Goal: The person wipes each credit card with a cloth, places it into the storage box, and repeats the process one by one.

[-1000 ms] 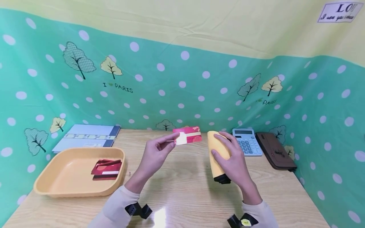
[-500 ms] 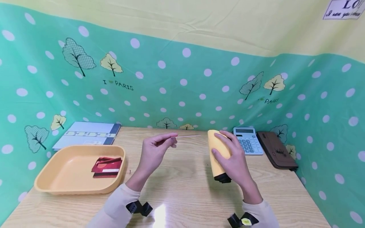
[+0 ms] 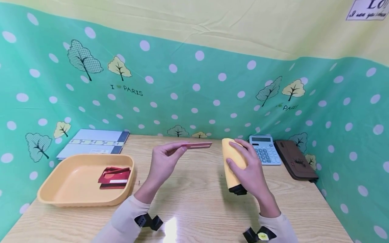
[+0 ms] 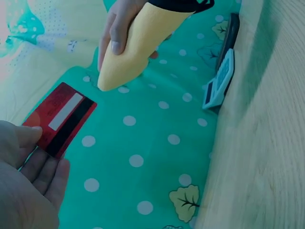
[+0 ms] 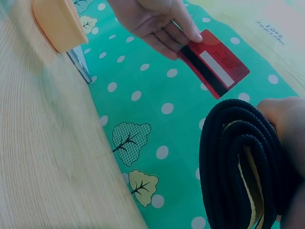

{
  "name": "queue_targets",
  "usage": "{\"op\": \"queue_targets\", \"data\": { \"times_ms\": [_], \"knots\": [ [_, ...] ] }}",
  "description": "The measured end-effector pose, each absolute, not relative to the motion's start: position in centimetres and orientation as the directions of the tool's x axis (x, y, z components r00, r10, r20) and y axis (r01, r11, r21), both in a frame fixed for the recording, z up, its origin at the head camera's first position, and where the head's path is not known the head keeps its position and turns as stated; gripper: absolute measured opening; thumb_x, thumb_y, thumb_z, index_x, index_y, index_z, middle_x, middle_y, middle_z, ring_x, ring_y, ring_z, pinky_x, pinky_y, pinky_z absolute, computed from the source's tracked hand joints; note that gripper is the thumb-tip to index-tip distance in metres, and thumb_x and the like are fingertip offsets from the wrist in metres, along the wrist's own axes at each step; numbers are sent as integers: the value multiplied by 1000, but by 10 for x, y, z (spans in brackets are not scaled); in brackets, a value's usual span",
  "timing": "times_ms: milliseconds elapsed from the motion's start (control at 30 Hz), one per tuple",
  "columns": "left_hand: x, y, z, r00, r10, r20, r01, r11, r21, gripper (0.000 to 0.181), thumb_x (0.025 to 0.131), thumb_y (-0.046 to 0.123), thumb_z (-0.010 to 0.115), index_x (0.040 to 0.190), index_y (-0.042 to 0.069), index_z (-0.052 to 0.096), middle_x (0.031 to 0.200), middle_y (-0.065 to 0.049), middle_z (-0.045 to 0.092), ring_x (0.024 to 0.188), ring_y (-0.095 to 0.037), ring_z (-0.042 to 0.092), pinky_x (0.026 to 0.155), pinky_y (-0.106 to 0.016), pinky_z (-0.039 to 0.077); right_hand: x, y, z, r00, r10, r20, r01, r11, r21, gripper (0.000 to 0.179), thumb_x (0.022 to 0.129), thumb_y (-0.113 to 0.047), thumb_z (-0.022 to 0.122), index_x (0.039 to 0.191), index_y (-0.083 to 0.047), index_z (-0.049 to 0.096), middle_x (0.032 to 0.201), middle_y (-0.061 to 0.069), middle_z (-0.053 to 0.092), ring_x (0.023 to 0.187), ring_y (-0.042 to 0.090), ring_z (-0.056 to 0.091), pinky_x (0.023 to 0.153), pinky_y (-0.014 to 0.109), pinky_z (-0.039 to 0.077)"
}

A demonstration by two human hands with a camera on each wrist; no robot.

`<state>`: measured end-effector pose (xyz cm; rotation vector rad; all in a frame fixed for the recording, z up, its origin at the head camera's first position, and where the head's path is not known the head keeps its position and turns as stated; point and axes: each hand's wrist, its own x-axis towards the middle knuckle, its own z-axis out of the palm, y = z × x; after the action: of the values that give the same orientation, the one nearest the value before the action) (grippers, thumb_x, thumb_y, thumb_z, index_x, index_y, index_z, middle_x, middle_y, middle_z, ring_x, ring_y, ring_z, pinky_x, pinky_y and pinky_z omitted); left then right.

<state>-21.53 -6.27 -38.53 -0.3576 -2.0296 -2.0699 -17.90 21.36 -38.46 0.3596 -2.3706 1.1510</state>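
In the head view my left hand (image 3: pixel 164 163) pinches a red bank-type card (image 3: pixel 197 145) by its left end, between thumb and fingers, above the table. The card lies nearly edge-on there. The left wrist view shows the card's back (image 4: pixel 59 119), with a black magnetic stripe and a white strip. To the right, my right hand (image 3: pixel 250 170) grips a rolled yellow cloth item (image 3: pixel 233 162) with a black end, held at a tilt. Folded black layers (image 5: pixel 228 143) with yellow inside show at that end in the right wrist view. A gap separates card and roll.
A peach plastic tray (image 3: pixel 70 199) at left holds several red cards (image 3: pixel 113 179). Behind it lies a light blue folder (image 3: pixel 94 141). At the back right are a blue calculator (image 3: pixel 264 151) and a brown zip wallet (image 3: pixel 294 160). A green dotted curtain (image 3: pixel 194 101) surrounds the table.
The left hand has turned the card from its face toward the camera, through edge-on, to a slight tilt showing its back. The right hand and the roll have stayed nearly still.
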Motion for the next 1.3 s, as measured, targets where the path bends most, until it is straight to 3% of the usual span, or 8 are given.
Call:
{"op": "queue_targets", "data": {
  "times_ms": [133, 400, 867, 1300],
  "knots": [
    [-215, -60, -388, -959, 1, 284, 284, -3, 959, 26, 90, 6, 79, 114, -1, 78, 105, -21, 78, 86, -2, 75, 78, -18, 64, -179, 213, -384, -851, -26, 524, -428, 613, -664, 54, 89, -8, 80, 140, -21, 65, 152, 2, 51, 119, 17, 54, 81, 20, 48],
    [-218, -58, -395, -943, 16, 332, 332, -17, 943, 31, 91, 6, 78, 122, 6, 76, 100, -21, 79, 90, -12, 79, 82, -22, 65, -178, 212, -384, -855, -27, 517, -424, 610, -669, 54, 89, -9, 80, 139, -22, 65, 152, 0, 51, 118, 16, 53, 81, 22, 48],
    [-218, -53, -400, -957, 62, 283, 282, -27, 959, 36, 91, -2, 74, 127, 3, 72, 105, -26, 77, 97, -34, 78, 82, -26, 66, -175, 200, -388, -795, -97, 599, -532, 586, -612, 54, 86, -4, 81, 137, -17, 67, 150, 5, 54, 133, 22, 50, 93, 11, 46],
    [-214, -48, -404, -966, 129, 222, 210, -103, 972, 39, 94, -5, 69, 133, 0, 67, 112, -29, 75, 106, -41, 75, 85, -32, 66, -175, 194, -394, -804, -97, 586, -502, 638, -584, 56, 85, -7, 83, 137, -20, 67, 151, 1, 53, 130, 22, 55, 87, 16, 50]
  ]
}}
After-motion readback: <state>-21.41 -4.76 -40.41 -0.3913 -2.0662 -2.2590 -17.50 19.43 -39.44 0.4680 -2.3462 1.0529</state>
